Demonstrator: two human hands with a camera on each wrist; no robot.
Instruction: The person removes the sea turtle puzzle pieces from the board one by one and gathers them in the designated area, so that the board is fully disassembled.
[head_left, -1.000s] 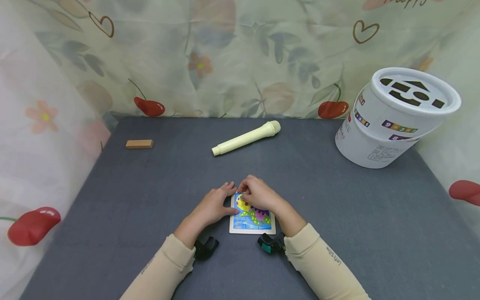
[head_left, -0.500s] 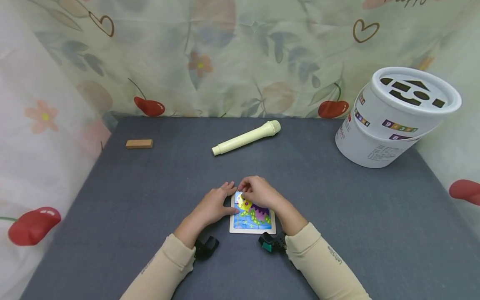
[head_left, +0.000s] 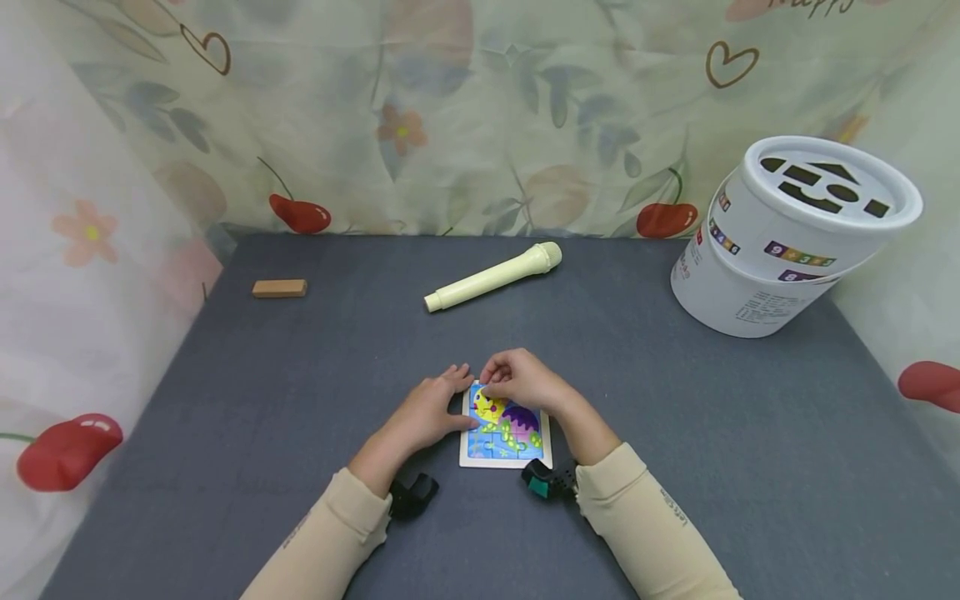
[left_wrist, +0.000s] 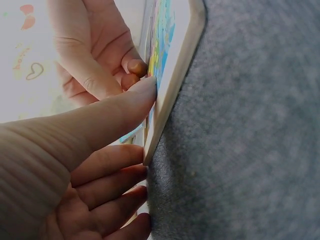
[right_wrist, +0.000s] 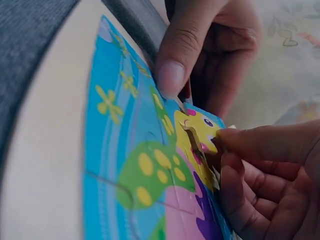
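Note:
A small jigsaw puzzle [head_left: 504, 440] in a pale wooden frame lies on the table, showing a yellow, green and purple cartoon creature on blue. My left hand [head_left: 429, 410] lies along its left side; the thumb [left_wrist: 137, 97] presses the frame's border, while the fairly straight fingers rest at the corner and on the table. At the puzzle's upper left, my right hand [head_left: 528, 385] pinches a yellow-and-blue puzzle piece [right_wrist: 204, 122] with an eye on it between thumb and fingers. That piece sits tilted, one edge raised above its neighbours.
A cream toy microphone [head_left: 491, 277] lies beyond the hands. Farther left is a small wooden block [head_left: 279, 288]. A large white bucket [head_left: 757, 292] with shape holes in its lid stands at the back right. Printed curtains [head_left: 465, 117] border the dark table [head_left: 360, 333].
My right hand has shifted slightly right, and its wrist has turned a little, so more of the puzzle's purple part shows. The left hand stays in place.

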